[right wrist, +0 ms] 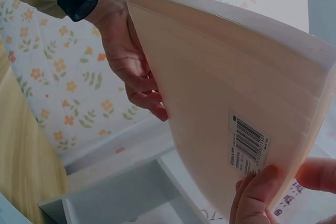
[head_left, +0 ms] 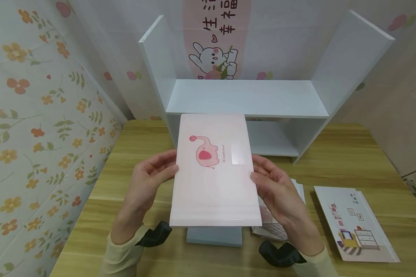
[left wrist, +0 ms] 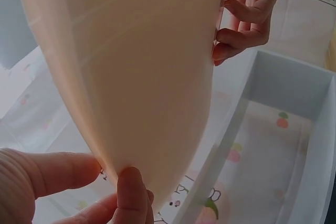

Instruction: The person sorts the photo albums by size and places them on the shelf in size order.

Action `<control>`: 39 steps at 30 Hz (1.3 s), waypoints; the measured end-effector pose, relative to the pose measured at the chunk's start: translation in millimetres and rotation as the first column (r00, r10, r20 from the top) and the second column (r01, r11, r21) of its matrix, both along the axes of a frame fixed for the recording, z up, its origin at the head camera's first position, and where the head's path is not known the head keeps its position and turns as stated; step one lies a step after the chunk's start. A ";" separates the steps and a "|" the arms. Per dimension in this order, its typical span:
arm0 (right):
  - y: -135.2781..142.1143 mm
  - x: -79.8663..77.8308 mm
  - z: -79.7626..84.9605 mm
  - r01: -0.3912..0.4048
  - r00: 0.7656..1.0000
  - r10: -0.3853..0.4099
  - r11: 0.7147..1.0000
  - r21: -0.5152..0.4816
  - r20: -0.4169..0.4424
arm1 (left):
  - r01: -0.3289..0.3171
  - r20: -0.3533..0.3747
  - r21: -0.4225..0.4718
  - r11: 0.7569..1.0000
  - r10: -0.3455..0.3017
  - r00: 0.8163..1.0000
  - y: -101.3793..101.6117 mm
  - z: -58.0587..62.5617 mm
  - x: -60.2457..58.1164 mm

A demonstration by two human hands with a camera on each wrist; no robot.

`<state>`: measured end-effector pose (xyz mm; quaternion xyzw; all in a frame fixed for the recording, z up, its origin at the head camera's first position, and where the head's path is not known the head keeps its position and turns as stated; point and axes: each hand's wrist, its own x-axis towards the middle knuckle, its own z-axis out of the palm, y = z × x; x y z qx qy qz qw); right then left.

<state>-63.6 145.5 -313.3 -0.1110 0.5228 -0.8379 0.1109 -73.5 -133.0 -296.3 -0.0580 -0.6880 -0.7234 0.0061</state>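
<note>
Pink folder (head_left: 215,181), gripped by both hands (head_left: 150,175) (head_left: 279,188)

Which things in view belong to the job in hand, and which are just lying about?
In the job:
- pink folder
- left hand, gripping one side
- right hand, gripping the other

Just about, untouched:
- shelf
- booklet
- papers
- blue object

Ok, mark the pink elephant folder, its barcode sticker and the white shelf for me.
Pink elephant folder (head_left: 215,180): head view, near the middle of its cover.
Barcode sticker (right wrist: 250,140): right wrist view, on the printed bars.
White shelf (head_left: 246,98): head view, bare top of its upper board.
</note>
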 end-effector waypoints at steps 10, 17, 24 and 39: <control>-3.4 -4.7 7.2 0.025 0.999 -0.025 0.999 0.025 0.028 | -0.039 -0.005 -0.006 0.999 0.039 0.999 0.9 2.5 -4.8; -6.3 -8.8 9.5 0.038 0.999 -0.039 0.999 0.038 0.034 | -0.055 0.003 0.024 0.998 0.055 0.998 1.0 3.3 -9.3; -9.9 -13.9 12.1 0.046 0.998 -0.048 0.998 0.038 0.043 | -0.082 0.007 0.035 0.996 0.082 0.997 1.6 5.2 -13.0; -17.4 -28.8 20.3 0.060 0.995 -0.063 0.997 0.047 0.074 | -0.102 -0.004 0.082 0.991 0.103 0.995 -0.9 7.1 -28.2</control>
